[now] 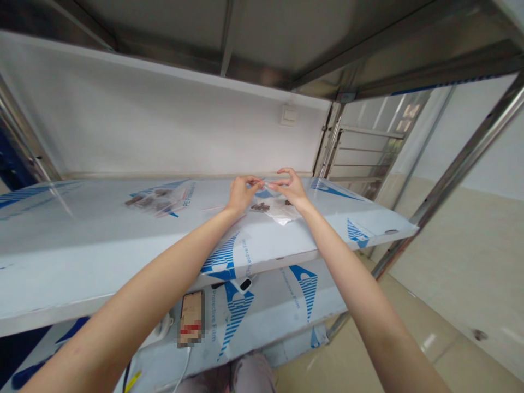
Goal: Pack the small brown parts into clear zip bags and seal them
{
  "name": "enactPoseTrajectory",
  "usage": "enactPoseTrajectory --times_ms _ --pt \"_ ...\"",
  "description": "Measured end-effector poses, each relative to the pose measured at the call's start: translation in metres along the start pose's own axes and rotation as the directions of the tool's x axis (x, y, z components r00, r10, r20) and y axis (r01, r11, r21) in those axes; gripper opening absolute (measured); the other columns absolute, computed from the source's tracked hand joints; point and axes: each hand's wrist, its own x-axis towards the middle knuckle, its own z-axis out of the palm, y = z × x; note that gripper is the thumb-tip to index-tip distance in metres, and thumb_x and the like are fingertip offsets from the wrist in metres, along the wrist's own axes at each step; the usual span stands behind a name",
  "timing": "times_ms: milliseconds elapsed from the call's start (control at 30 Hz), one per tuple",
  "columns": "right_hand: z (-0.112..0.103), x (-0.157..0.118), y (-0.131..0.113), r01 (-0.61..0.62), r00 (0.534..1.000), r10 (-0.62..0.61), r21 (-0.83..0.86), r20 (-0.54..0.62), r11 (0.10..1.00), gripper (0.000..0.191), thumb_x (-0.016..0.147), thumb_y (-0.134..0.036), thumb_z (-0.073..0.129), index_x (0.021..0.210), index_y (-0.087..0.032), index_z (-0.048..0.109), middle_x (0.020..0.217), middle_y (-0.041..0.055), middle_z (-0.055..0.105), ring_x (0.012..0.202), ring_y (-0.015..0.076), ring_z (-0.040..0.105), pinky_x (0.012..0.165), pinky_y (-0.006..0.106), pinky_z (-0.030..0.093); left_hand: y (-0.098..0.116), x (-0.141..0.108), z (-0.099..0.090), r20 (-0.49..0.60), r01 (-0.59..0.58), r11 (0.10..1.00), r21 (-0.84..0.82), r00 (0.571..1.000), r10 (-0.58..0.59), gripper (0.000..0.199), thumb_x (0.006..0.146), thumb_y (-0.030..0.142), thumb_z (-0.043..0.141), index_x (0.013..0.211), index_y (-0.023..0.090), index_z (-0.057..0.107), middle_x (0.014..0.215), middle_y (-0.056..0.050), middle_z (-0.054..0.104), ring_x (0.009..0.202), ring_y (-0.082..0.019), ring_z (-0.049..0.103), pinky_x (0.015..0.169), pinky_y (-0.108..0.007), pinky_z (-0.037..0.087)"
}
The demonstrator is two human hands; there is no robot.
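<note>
My left hand [243, 195] and right hand [291, 189] each pinch one small clear plastic bag [264, 183] between fingertips, above one film-covered steel shelf [347, 218]. Beneath lies one crumpled white paper [280, 212] with small dark pieces [260, 207]; one clear zip bag [155, 201] lies well left.

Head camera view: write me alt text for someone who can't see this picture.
A person's left hand and right hand pinch what looks like a small clear plastic bag over a shelf covered in blue-printed film. Small dark pieces lie below on white wrapping, with a filled clear bag to the left.
</note>
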Motion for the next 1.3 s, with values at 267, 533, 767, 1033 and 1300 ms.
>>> enactPoseTrajectory --times_ms 267,533,767,1033,1300 --pt "0.002 0.003 0.007 -0.014 1.0 0.013 0.081 0.007 0.997 0.062 0.048 -0.039 0.077 0.089 -0.025 0.033 0.066 -0.005 0.063 0.068 0.0164 0.063 0.068 0.028 0.048 0.003 -0.001 0.004 0.001 -0.023 0.998 0.06 1.0 0.023 0.014 0.076 0.024 0.057 0.074 0.017 0.069 0.076 -0.004 0.071 0.08 -0.019 0.064 0.083 -0.031 0.046" --pt "0.001 -0.001 0.004 -0.022 1.0 0.021 0.094 0.012 0.995 0.062 0.044 -0.038 0.078 0.087 -0.024 0.035 0.06 -0.0055 0.062 0.057 0.0167 0.06 0.057 0.026 0.043 -0.004 -0.003 0.006 0.002 -0.027 0.998 0.049 1.0 0.026 0.012 0.076 0.024 0.061 0.079 0.017 0.071 0.079 -0.004 0.071 0.079 -0.017 0.064 0.079 -0.028 0.046" --pt "-0.002 0.005 0.004 -0.026 0.999 0.026 0.023 0.023 0.999 0.057 0.042 -0.04 0.079 0.08 -0.024 0.04 0.058 -0.004 0.061 0.056 0.0165 0.059 0.059 0.028 0.044 -0.003 0.0 0.008 0.022 -0.092 0.966 0.242 0.996 0.09 0.017 0.079 0.028 0.058 0.078 0.017 0.071 0.077 -0.004 0.071 0.075 -0.017 0.061 0.076 -0.029 0.045" --pt "-0.001 0.005 0.023 0.094 0.994 -0.095 -0.018 -0.054 0.995 0.048 0.061 -0.045 0.069 0.097 -0.023 0.046 0.081 0.003 0.068 0.086 0.0213 0.063 0.085 0.039 0.043 0.003 0.002 -0.023 -0.098 -0.012 0.95 0.312 0.994 0.045 0.017 0.082 0.026 0.054 0.083 0.016 0.068 0.081 -0.004 0.07 0.077 -0.015 0.062 0.075 -0.025 0.045" --pt "0.0 0.011 0.036 0.086 0.996 -0.081 -0.137 0.048 0.987 0.017 0.074 -0.029 0.06 0.088 -0.023 0.052 0.086 0.0033 0.069 0.085 0.0189 0.063 0.087 0.038 0.043 -0.034 0.004 -0.162 0.04 -0.093 0.678 0.729 0.995 0.093 0.029 0.088 0.027 0.04 0.102 0.02 0.064 0.107 -0.01 0.067 0.1 -0.02 0.061 0.091 -0.033 0.044"
